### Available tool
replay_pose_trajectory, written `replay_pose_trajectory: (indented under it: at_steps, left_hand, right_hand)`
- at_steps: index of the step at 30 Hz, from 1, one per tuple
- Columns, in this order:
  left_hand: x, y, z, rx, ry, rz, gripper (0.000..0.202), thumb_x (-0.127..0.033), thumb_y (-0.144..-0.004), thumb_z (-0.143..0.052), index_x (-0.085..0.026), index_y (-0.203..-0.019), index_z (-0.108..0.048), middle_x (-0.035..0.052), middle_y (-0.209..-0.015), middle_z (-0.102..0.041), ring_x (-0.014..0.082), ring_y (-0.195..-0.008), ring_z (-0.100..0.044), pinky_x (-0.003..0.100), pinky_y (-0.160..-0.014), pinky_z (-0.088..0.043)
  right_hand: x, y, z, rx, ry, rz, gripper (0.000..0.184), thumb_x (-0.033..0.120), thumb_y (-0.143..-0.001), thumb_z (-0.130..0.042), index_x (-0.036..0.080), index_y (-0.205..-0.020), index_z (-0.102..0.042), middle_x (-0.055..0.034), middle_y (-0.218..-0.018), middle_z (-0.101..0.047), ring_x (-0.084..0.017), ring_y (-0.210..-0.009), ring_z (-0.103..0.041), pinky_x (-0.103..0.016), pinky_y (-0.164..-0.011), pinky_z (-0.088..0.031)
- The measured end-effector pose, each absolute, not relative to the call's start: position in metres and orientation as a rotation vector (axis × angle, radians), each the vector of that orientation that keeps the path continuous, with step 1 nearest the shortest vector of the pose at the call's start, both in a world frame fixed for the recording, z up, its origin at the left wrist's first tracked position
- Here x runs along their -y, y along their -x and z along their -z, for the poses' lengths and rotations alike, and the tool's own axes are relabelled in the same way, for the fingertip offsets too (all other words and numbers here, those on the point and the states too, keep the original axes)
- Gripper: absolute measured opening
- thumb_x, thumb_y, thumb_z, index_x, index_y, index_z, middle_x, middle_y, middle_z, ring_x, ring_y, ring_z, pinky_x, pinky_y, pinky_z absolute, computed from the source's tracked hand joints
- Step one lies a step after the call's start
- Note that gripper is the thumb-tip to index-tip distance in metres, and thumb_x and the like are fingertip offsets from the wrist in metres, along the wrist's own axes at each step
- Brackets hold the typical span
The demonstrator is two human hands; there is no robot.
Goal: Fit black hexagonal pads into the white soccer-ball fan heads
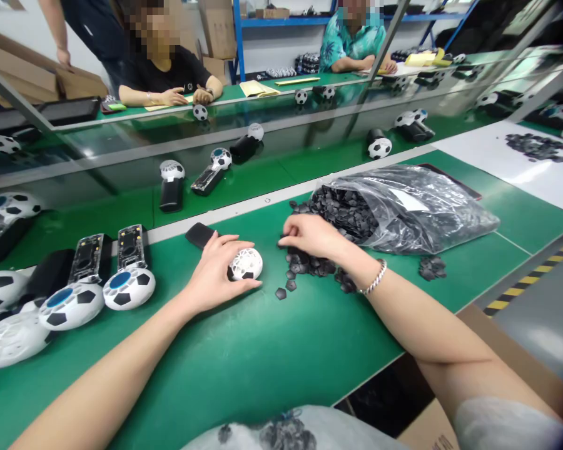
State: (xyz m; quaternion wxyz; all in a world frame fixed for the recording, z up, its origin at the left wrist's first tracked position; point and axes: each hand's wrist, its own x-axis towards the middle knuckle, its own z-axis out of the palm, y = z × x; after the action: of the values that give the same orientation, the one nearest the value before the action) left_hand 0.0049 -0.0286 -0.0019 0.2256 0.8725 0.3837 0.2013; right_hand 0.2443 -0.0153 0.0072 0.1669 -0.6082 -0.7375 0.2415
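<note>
My left hand [216, 272] is closed round a white soccer-ball-shaped shell [248, 265] with open pentagon gaps and some black patches. A black handle [201, 235] sticks out behind that hand, lying on the green table. My right hand [309, 234] is pinched over a heap of black pentagon pieces [314, 265], with a dark piece showing at its fingertips. Two loose pentagon pieces [280, 293] lie between my hands. Just beyond the right wrist, a clear plastic bag [436, 206] lies on its side, its mouth spilling more pentagons.
Several ball-headed devices [129, 289] stand at the left, some with bare circuit boards. More devices [171, 184] lie on the green conveyor [281, 169] behind a pale rail. Two people [169, 75] sit across. A white sheet [511, 165] with black pieces is at the right.
</note>
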Motion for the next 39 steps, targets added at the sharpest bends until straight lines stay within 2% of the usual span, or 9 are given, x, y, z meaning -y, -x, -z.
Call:
replay_pose_trajectory:
  at_steps: [2,4,8,10,13,18,26,35,39]
  left_hand:
    - [0.029,-0.003,-0.001,-0.989,-2.409,-0.480,0.062,-0.047,-0.069,-0.074,-0.025,-0.121,-0.047,0.0059,-0.123,-0.047,0.0299,-0.128,-0.024,0.057,-0.110,0.001]
    - [0.031,-0.001,-0.003,-0.961,-2.406,-0.393,0.063,-0.042,-0.072,-0.074,-0.028,-0.125,-0.043,0.0055,-0.130,-0.040,0.0315,-0.131,-0.013,0.061,-0.108,0.003]
    - [0.039,0.000,-0.006,-1.211,-2.308,-0.437,0.061,-0.028,-0.072,-0.072,-0.031,-0.126,-0.043,0.0058,-0.141,-0.017,0.0355,-0.131,-0.008,0.061,-0.106,-0.017]
    - [0.041,0.000,-0.008,-1.213,-2.251,-0.464,0.059,-0.025,-0.071,-0.070,-0.030,-0.124,-0.045,0.0064,-0.139,-0.021,0.0340,-0.132,-0.010,0.058,-0.107,-0.021]
    - [0.035,0.004,-0.010,-0.929,-2.195,-0.403,0.055,-0.025,-0.075,-0.064,-0.027,-0.126,-0.043,0.0049,-0.133,-0.035,0.0279,-0.134,-0.007,0.053,-0.111,-0.014]
    - [0.028,0.008,-0.009,-0.767,-2.115,-0.421,0.052,-0.024,-0.076,-0.058,-0.024,-0.126,-0.042,0.0034,-0.137,-0.031,0.0237,-0.135,-0.003,0.050,-0.112,-0.015]
    - [0.033,0.001,-0.001,-0.778,-2.094,-0.541,0.048,-0.027,-0.075,-0.062,-0.021,-0.120,-0.046,0.0061,-0.134,-0.035,0.0248,-0.134,-0.005,0.050,-0.112,-0.015]
    - [0.036,-0.011,0.002,-0.826,-2.166,-0.715,0.040,-0.027,-0.076,-0.064,-0.016,-0.111,-0.049,0.0062,-0.117,-0.051,0.0261,-0.130,-0.024,0.049,-0.114,-0.011]
    - [0.038,-0.014,-0.002,-0.820,-2.187,-0.699,0.032,-0.022,-0.076,-0.059,-0.017,-0.107,-0.049,0.0047,-0.112,-0.052,0.0240,-0.127,-0.029,0.046,-0.115,-0.009]
  right_hand:
    - [0.013,-0.260,-0.011,2.129,1.970,-0.342,0.016,0.030,-0.075,-0.069,0.018,-0.084,-0.064,-0.0058,-0.088,-0.063,-0.019,-0.076,-0.057,-0.026,-0.059,-0.039]
    - [0.013,-0.267,-0.011,2.232,2.020,-0.250,0.012,0.027,-0.077,-0.066,0.019,-0.085,-0.066,-0.0056,-0.086,-0.065,-0.020,-0.078,-0.059,-0.027,-0.060,-0.040]
    - [0.017,-0.262,-0.011,2.457,1.947,-0.038,0.015,0.016,-0.085,-0.052,0.015,-0.085,-0.067,-0.0103,-0.084,-0.066,-0.022,-0.079,-0.060,-0.028,-0.064,-0.041]
    - [0.020,-0.257,-0.013,2.482,1.906,0.040,0.019,0.013,-0.086,-0.048,0.013,-0.086,-0.067,-0.0124,-0.087,-0.065,-0.023,-0.081,-0.060,-0.029,-0.066,-0.041]
    - [0.026,-0.251,-0.018,2.450,1.741,-0.101,0.016,0.017,-0.087,-0.052,0.015,-0.084,-0.067,-0.0093,-0.086,-0.066,-0.022,-0.081,-0.060,-0.028,-0.070,-0.041]
    - [0.043,-0.231,-0.023,2.436,1.306,-0.441,0.007,0.018,-0.083,-0.059,0.017,-0.079,-0.064,-0.0014,-0.076,-0.064,-0.015,-0.069,-0.058,-0.024,-0.064,-0.041]
    - [0.052,-0.215,-0.011,2.378,0.754,-0.604,0.016,0.015,-0.089,-0.047,0.018,-0.092,-0.063,-0.0058,-0.093,-0.061,-0.016,-0.088,-0.056,-0.027,-0.079,-0.045]
    - [0.046,-0.206,0.002,2.198,0.790,-0.761,0.001,0.016,-0.084,-0.058,0.018,-0.084,-0.057,-0.0023,-0.081,-0.058,-0.014,-0.077,-0.054,-0.026,-0.072,-0.045]
    - [0.046,-0.204,0.008,2.026,0.842,-0.951,0.010,0.019,-0.079,-0.063,0.017,-0.083,-0.054,-0.0008,-0.081,-0.054,-0.012,-0.070,-0.052,-0.024,-0.067,-0.045]
